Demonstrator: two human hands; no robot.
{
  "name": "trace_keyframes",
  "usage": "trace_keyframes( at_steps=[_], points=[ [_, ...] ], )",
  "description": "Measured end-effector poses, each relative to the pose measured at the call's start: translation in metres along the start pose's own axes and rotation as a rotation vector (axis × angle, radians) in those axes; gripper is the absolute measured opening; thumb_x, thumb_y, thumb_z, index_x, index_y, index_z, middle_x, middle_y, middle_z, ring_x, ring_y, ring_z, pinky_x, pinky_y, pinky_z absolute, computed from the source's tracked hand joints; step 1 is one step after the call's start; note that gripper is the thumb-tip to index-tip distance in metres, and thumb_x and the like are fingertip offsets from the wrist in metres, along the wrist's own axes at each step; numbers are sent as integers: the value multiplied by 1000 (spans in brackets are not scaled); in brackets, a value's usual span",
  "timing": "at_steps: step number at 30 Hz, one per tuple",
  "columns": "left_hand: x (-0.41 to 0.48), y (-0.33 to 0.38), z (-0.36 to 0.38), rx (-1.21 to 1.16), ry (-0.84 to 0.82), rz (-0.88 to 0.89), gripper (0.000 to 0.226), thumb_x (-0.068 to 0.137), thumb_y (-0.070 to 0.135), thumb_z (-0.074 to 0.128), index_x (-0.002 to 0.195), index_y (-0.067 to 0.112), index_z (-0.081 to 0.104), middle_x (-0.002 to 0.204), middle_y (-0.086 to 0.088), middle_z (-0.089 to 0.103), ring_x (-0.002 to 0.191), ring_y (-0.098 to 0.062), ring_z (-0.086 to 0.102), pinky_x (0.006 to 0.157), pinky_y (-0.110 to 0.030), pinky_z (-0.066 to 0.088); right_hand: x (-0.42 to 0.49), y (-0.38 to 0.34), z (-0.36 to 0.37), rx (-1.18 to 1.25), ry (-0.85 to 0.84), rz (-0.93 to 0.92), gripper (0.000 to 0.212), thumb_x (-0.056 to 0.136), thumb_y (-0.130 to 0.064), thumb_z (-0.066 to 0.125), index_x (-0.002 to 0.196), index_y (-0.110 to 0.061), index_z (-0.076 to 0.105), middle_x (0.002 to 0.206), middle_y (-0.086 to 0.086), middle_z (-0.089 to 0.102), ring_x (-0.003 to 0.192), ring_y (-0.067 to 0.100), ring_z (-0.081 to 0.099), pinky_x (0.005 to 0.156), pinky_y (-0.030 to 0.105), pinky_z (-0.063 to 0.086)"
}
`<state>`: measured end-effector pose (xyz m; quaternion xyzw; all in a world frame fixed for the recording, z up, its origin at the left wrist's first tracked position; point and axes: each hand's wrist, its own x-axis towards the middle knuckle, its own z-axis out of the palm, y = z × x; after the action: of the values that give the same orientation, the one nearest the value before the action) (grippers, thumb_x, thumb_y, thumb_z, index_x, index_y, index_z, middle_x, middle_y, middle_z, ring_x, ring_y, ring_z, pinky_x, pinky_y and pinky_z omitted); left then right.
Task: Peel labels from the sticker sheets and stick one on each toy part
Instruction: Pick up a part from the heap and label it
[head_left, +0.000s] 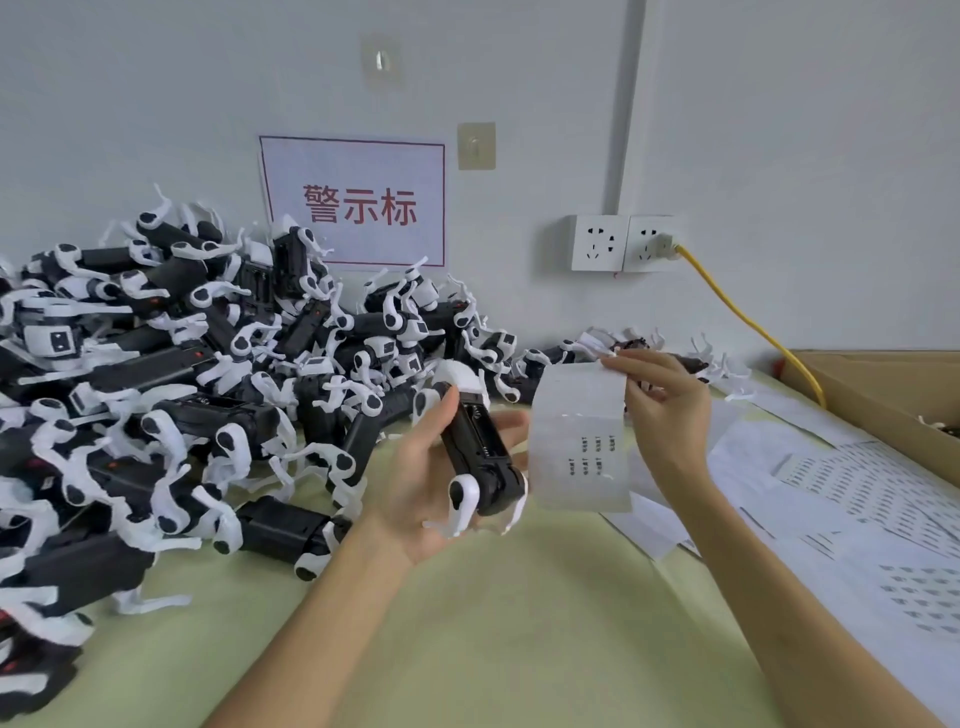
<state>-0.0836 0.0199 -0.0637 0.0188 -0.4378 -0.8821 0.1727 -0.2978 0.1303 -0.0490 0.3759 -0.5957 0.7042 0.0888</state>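
— Green bench (493, 623) nearest, then two forearms. What are the hands doing?
— Left hand (415, 488) cradles one toy part (475, 447), fingers curled round its black body. Right hand (665, 410) pinches the top edge of a sticker sheet (579, 436), which hangs just beside the toy.
— How do they lie?
— The toy's long axis runs away from us, with a white leg dangling at the near end. The sheet hangs upright, print facing us (labels only in its lower half).
— Handling?
— The sheet looks thin and limp; I'd lift a label by its corner. The toy seems stiff, light plastic. Grip the body, since the legs look slender.
— Behind?
— A pile of toy parts (182, 364) on the left, spare sheets (857, 499) on the right, then a red-bordered sign (353, 202) on the wall.
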Motion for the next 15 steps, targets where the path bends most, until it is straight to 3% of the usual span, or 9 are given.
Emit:
trace_keyframes(
  at_steps=[2,4,9,12,15],
  points=[
    [1,-2,4,103,-3,-17,58,88,59,70,119,10,75,135,-7,67,125,-33,61,112,-49,40,0,-1,-1,19,17,1,36,87,4,68,93,-30,78,102,-16,71,96,-1,67,75,17,50],
    [1,-4,5,157,-31,-43,60,90,59,68,126,10,72,141,-6,64,127,-31,59,117,-50,39,2,-1,-4,14,17,7,37,89,7,64,97,-27,78,105,-8,72,94,-9,65,76,10,49],
    [-4,-8,10,249,-184,-95,47,92,61,62,121,27,75,142,0,63,125,-34,52,122,-63,18,2,-2,-7,-14,-58,19,36,92,9,62,107,-21,76,111,0,71,98,-14,62,81,10,50],
    [-6,-9,11,311,-203,-100,47,94,59,61,125,25,73,141,-2,64,129,-29,57,119,-57,27,1,-2,-7,-51,-57,18,40,91,10,60,106,-24,75,113,1,72,102,-11,62,91,14,49],
    [-3,-9,13,283,-174,-76,50,90,56,69,127,21,72,145,-4,61,130,-31,59,114,-48,38,5,0,-9,-49,-50,82,40,96,7,53,115,-20,75,123,5,71,111,11,66,100,30,52]
  ],
)
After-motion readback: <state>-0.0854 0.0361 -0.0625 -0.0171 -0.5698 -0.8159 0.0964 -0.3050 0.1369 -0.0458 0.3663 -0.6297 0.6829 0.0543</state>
